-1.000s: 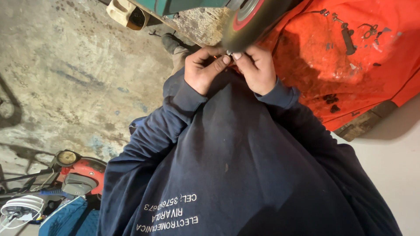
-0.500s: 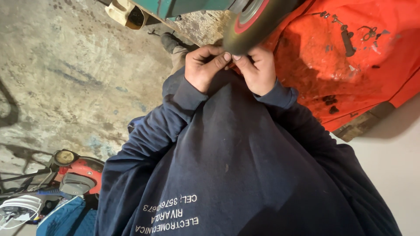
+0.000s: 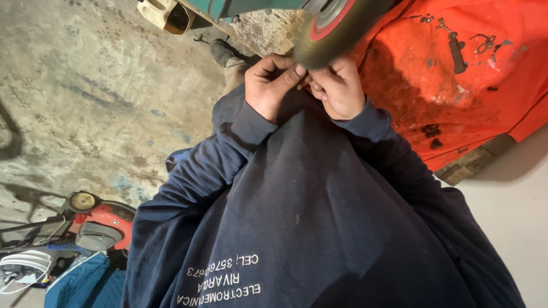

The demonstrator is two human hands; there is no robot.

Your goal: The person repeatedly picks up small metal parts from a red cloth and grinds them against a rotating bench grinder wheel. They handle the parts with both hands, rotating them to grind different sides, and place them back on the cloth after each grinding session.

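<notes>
Left hand [image 3: 273, 85] and right hand [image 3: 338, 88] meet at upper centre of the frame, fingertips pressed together pinching a small part too tiny to identify, held just under the grinding wheel [image 3: 337, 25]; orange sheet [image 3: 456, 74] lies at right.

I see no packages, signs or screens here. Only my dark navy sweatshirt [image 3: 319, 228] carries pale lettering in rows near its hem.
</notes>
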